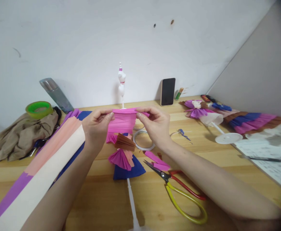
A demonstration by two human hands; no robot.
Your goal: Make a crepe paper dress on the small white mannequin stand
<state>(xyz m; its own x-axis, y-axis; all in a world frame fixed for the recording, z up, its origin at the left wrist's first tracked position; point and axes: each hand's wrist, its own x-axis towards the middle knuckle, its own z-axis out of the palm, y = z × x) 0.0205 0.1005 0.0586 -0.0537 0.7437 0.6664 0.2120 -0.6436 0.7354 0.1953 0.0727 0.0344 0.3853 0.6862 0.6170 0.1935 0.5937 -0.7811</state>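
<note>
Both hands hold a piece of pink crepe paper (123,121) above the wooden table (227,160). My left hand (97,125) pinches its upper left edge with thumb and fingers closed. My right hand (154,123) pinches the upper right edge the same way. Below the paper lies a small paper-dressed figure (124,157) with pink, brown and blue pleated layers, on a white stick (132,199). A roll of clear tape (143,141) lies just behind it, under my right hand.
Scissors (179,192) with red and yellow handles lie front right, pink scraps (157,160) beside them. Rolls of coloured crepe paper (46,166) stretch along the left. A white mini mannequin (121,83), a phone (167,91), a green tape roll (39,109) and finished paper dresses (246,120) stand further back.
</note>
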